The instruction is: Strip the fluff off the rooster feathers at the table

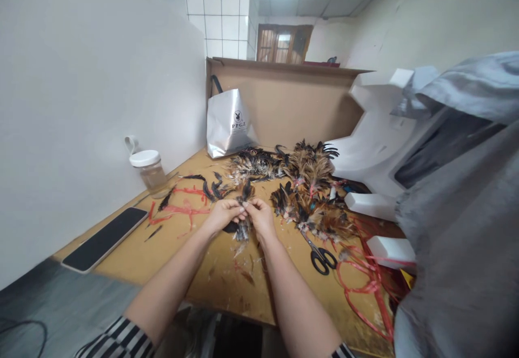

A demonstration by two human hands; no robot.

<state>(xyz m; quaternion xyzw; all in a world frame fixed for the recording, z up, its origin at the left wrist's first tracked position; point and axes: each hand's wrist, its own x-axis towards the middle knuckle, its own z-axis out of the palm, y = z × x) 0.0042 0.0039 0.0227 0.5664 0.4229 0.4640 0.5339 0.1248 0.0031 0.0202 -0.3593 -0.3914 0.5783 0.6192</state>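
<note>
Near the middle of the table, my left hand (225,214) and my right hand (259,215) meet with their fingertips pinched together. Between them is a small bunch of feathers (242,232), dark at the upper end and pale grey lower down. Both hands are closed on it; the exact grip under the fingers is hidden. Just beyond my fingers lie loose black feathers (211,187). To the right of my right hand spreads a pile of brown and black feathers (312,214), with black-handled scissors (320,258) below it.
Further back are more feather piles (310,166) and a silver bag (229,123). A lidded jar (151,174) and a phone (105,239) stand and lie at left. Red plastic strips (182,209) lie left, more at right by white foam pieces (391,251). Grey cloth (458,228) hangs at right.
</note>
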